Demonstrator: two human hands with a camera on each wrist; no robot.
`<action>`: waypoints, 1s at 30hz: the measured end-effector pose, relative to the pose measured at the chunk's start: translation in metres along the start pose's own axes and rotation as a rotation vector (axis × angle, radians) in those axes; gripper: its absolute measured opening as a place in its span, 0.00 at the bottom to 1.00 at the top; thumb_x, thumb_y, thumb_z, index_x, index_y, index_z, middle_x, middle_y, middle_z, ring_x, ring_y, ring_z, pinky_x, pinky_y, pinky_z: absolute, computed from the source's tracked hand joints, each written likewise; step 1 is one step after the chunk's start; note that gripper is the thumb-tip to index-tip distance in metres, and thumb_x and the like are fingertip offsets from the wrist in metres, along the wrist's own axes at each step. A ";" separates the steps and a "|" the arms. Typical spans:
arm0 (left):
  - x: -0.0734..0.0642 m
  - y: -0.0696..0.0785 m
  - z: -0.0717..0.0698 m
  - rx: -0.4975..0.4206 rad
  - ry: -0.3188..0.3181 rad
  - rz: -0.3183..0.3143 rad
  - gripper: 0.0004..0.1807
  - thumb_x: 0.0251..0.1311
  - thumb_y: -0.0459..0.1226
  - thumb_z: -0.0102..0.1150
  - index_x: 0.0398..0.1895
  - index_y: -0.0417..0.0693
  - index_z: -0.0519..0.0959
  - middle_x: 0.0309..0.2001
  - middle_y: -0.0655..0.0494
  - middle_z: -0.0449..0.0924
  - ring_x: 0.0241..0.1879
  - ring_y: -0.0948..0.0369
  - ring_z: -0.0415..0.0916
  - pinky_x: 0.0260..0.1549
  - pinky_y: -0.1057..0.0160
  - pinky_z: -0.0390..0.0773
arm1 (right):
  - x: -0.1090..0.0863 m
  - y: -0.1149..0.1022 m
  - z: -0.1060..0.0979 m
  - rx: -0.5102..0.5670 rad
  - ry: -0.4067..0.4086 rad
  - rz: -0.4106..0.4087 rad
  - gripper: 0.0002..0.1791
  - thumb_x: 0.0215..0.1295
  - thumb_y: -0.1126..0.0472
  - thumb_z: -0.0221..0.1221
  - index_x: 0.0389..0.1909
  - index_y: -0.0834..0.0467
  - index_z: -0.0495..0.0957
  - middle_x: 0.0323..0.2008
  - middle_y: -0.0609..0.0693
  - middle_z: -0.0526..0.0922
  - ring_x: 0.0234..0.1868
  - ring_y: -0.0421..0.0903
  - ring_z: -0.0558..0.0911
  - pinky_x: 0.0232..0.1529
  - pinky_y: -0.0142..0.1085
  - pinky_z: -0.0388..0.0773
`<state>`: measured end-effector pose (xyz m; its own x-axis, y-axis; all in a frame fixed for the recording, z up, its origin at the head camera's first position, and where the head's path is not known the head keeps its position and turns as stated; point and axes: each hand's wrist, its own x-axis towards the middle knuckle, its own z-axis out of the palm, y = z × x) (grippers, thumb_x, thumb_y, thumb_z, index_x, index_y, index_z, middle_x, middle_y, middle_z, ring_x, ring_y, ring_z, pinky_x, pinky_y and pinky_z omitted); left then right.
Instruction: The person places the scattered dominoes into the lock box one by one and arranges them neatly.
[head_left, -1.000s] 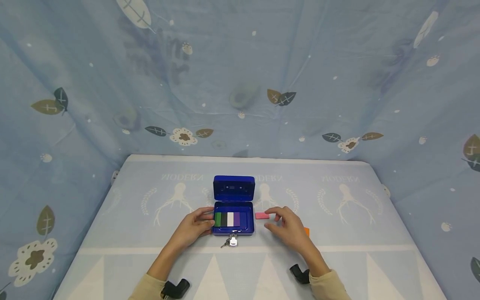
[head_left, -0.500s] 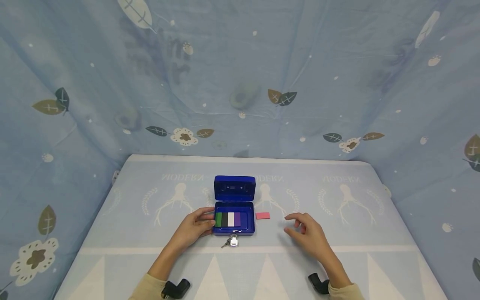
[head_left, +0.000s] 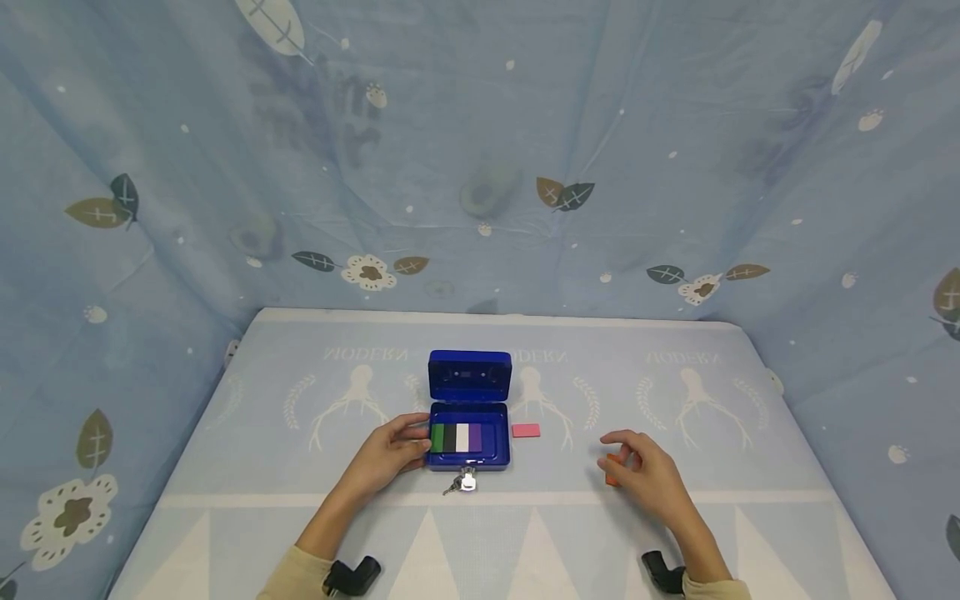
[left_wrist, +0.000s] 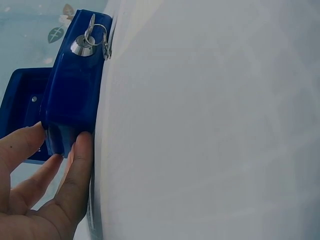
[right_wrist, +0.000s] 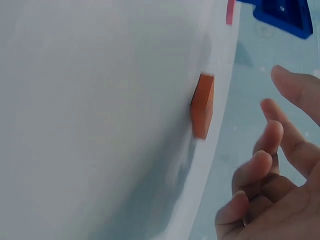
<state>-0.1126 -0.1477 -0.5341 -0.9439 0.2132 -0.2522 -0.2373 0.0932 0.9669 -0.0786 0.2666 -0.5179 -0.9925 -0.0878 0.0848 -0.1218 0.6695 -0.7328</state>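
Observation:
A blue metal cash box [head_left: 495, 442] stands with its lid [head_left: 469, 377] raised. Inside lie a green block [head_left: 437, 437], a black block [head_left: 449, 437], a white block [head_left: 462, 437] and a purple block [head_left: 476, 437], side by side. My left hand [head_left: 388, 450] holds the box's left end, its thumb and fingertips against the wall, as the left wrist view also shows. My right hand [head_left: 651, 475] hovers, fingers loosely bent, over an orange block [right_wrist: 202, 106]. A gap shows between hand and block in the right wrist view.
A pink block [head_left: 526, 431] lies just right of the box. Keys [head_left: 452, 485] hang from the lock [head_left: 468, 479] at the box's front. A printed cloth covers the table [head_left: 300, 483], with a patterned blue curtain [head_left: 480, 167] behind and around it.
My right hand has moved right, from beside the pink block to above the orange block. The left hand and the box have stayed in place.

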 end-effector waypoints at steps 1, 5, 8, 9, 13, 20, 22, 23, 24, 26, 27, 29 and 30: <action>0.000 0.000 0.000 0.001 -0.003 0.003 0.28 0.65 0.31 0.63 0.68 0.35 0.69 0.56 0.35 0.76 0.50 0.49 0.80 0.46 0.56 0.84 | 0.000 0.001 -0.002 0.004 -0.008 0.013 0.16 0.59 0.62 0.72 0.48 0.56 0.83 0.30 0.47 0.72 0.26 0.41 0.68 0.22 0.32 0.66; -0.001 0.000 0.001 0.007 0.002 0.008 0.28 0.65 0.31 0.63 0.67 0.35 0.70 0.55 0.34 0.76 0.49 0.49 0.80 0.45 0.56 0.85 | -0.001 0.008 -0.007 0.012 -0.045 0.057 0.17 0.59 0.61 0.71 0.49 0.57 0.82 0.31 0.47 0.73 0.28 0.41 0.69 0.24 0.32 0.67; -0.001 0.000 0.001 0.009 0.013 0.004 0.27 0.65 0.31 0.64 0.67 0.36 0.71 0.54 0.36 0.77 0.48 0.49 0.81 0.44 0.57 0.85 | -0.001 0.013 -0.010 0.004 -0.073 0.094 0.18 0.59 0.62 0.72 0.50 0.58 0.81 0.31 0.46 0.74 0.27 0.42 0.70 0.25 0.32 0.68; -0.001 0.000 0.001 0.011 0.015 0.003 0.27 0.64 0.31 0.64 0.67 0.36 0.71 0.54 0.37 0.77 0.48 0.50 0.81 0.43 0.57 0.85 | -0.001 0.014 -0.010 0.003 -0.083 0.109 0.19 0.59 0.62 0.72 0.51 0.58 0.81 0.31 0.47 0.74 0.27 0.42 0.69 0.25 0.33 0.68; 0.000 0.000 0.001 0.016 0.020 0.006 0.27 0.64 0.31 0.64 0.66 0.37 0.72 0.53 0.38 0.78 0.48 0.50 0.81 0.43 0.57 0.85 | -0.003 0.018 -0.012 0.003 -0.138 0.182 0.23 0.58 0.59 0.73 0.53 0.59 0.79 0.33 0.48 0.74 0.28 0.44 0.69 0.26 0.33 0.67; 0.000 -0.002 0.000 0.015 0.013 0.011 0.27 0.65 0.31 0.63 0.67 0.36 0.71 0.54 0.36 0.77 0.49 0.49 0.81 0.44 0.57 0.85 | -0.003 0.019 -0.012 0.022 -0.195 0.218 0.29 0.53 0.60 0.75 0.55 0.63 0.76 0.34 0.51 0.74 0.28 0.46 0.68 0.26 0.33 0.67; 0.000 -0.002 0.000 0.012 0.011 0.007 0.28 0.65 0.31 0.63 0.67 0.36 0.71 0.54 0.36 0.77 0.49 0.50 0.81 0.44 0.57 0.85 | -0.003 0.019 -0.011 0.021 -0.202 0.207 0.30 0.52 0.62 0.75 0.55 0.63 0.75 0.35 0.51 0.74 0.28 0.45 0.68 0.26 0.33 0.67; 0.000 -0.001 0.000 0.011 0.011 0.006 0.28 0.65 0.31 0.63 0.67 0.36 0.71 0.54 0.36 0.77 0.49 0.50 0.81 0.44 0.57 0.85 | -0.003 0.020 -0.011 0.017 -0.203 0.203 0.30 0.52 0.62 0.75 0.55 0.63 0.75 0.35 0.51 0.74 0.28 0.45 0.68 0.26 0.33 0.67; 0.000 -0.001 0.001 0.011 0.011 0.005 0.28 0.65 0.31 0.63 0.67 0.36 0.71 0.54 0.36 0.77 0.48 0.50 0.81 0.44 0.57 0.85 | -0.003 0.020 -0.011 0.016 -0.204 0.202 0.29 0.52 0.63 0.75 0.55 0.63 0.75 0.35 0.51 0.74 0.28 0.45 0.68 0.26 0.33 0.67; 0.000 -0.001 0.001 0.007 0.012 0.002 0.28 0.65 0.31 0.64 0.67 0.37 0.71 0.54 0.37 0.78 0.48 0.50 0.81 0.44 0.57 0.85 | -0.003 0.021 -0.011 0.016 -0.209 0.196 0.29 0.52 0.64 0.75 0.54 0.63 0.75 0.35 0.51 0.74 0.28 0.45 0.68 0.27 0.33 0.67; -0.001 0.000 0.001 0.006 0.014 0.000 0.27 0.64 0.31 0.64 0.67 0.37 0.71 0.54 0.38 0.78 0.48 0.50 0.81 0.44 0.58 0.85 | -0.003 0.021 -0.011 0.015 -0.211 0.193 0.29 0.52 0.64 0.74 0.54 0.63 0.75 0.35 0.51 0.74 0.29 0.45 0.68 0.27 0.33 0.67; -0.001 0.000 0.001 0.008 0.013 0.003 0.27 0.65 0.31 0.64 0.67 0.36 0.71 0.54 0.37 0.78 0.48 0.50 0.81 0.44 0.57 0.85 | -0.003 0.021 -0.011 0.010 -0.212 0.188 0.28 0.52 0.65 0.74 0.54 0.63 0.75 0.35 0.50 0.74 0.29 0.46 0.68 0.27 0.33 0.67; -0.001 0.001 0.001 0.008 0.012 0.002 0.28 0.65 0.31 0.64 0.67 0.36 0.71 0.54 0.37 0.78 0.48 0.50 0.81 0.44 0.58 0.85 | -0.003 0.021 -0.011 0.010 -0.213 0.188 0.28 0.53 0.65 0.74 0.54 0.63 0.75 0.35 0.50 0.74 0.29 0.46 0.68 0.26 0.33 0.67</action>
<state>-0.1114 -0.1465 -0.5334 -0.9471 0.2020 -0.2494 -0.2333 0.1005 0.9672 -0.0781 0.2892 -0.5266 -0.9738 -0.1164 -0.1956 0.0649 0.6816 -0.7288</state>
